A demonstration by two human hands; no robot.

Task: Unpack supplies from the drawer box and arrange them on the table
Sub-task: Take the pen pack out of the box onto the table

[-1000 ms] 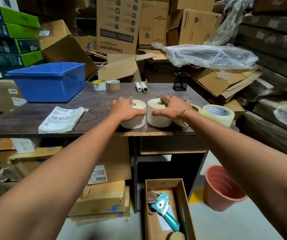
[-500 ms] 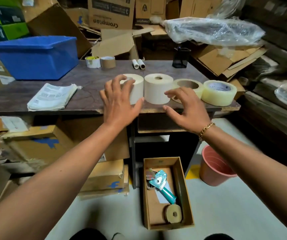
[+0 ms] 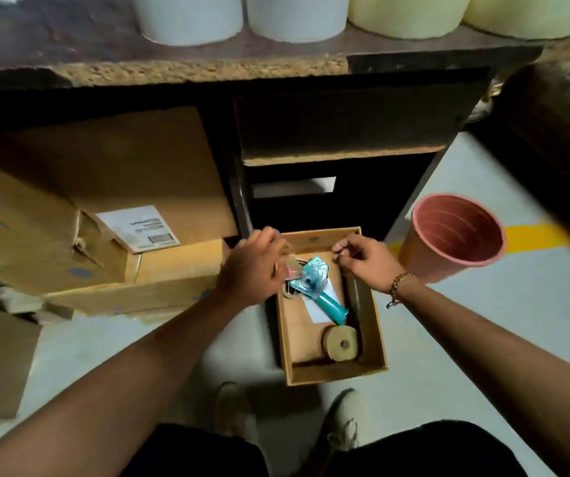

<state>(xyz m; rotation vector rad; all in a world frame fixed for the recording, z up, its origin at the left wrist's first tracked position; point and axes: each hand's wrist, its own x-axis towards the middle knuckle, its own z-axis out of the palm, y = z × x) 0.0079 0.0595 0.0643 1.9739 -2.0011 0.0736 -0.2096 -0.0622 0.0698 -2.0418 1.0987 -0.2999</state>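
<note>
On the floor, at the foot of the bench (image 3: 208,68): drawer box (image 3: 337,375), open-topped, near wall just short of a pair of shoes (image 3: 345,421). Inside, toward the far end, a teal tape dispenser (image 3: 314,285), handle slanting near and right across a white label (image 3: 321,309). In the near right corner, a brown tape roll (image 3: 342,344) on edge, close to the right wall. Bare cardboard along the left of the box floor.

Over the far left corner, left grip (image 3: 252,266), fingers curled across the rim, tips at a blurred pinkish scrap (image 3: 290,266) beside the dispenser head; grasping it or only touching, cannot tell. Over the far right wall, right grip (image 3: 362,259), loosely clenched, thumb to fingertips, nothing seen within.

Up at the near edge of the bench, side by side: white rolls (image 3: 187,18) on the left, yellowish rolls (image 3: 407,15) on the right.

Left of the box, stacked cartons (image 3: 122,173) close to its wall. Right of it, open floor as far as a pink bucket (image 3: 424,256) and a yellow line (image 3: 534,237).
</note>
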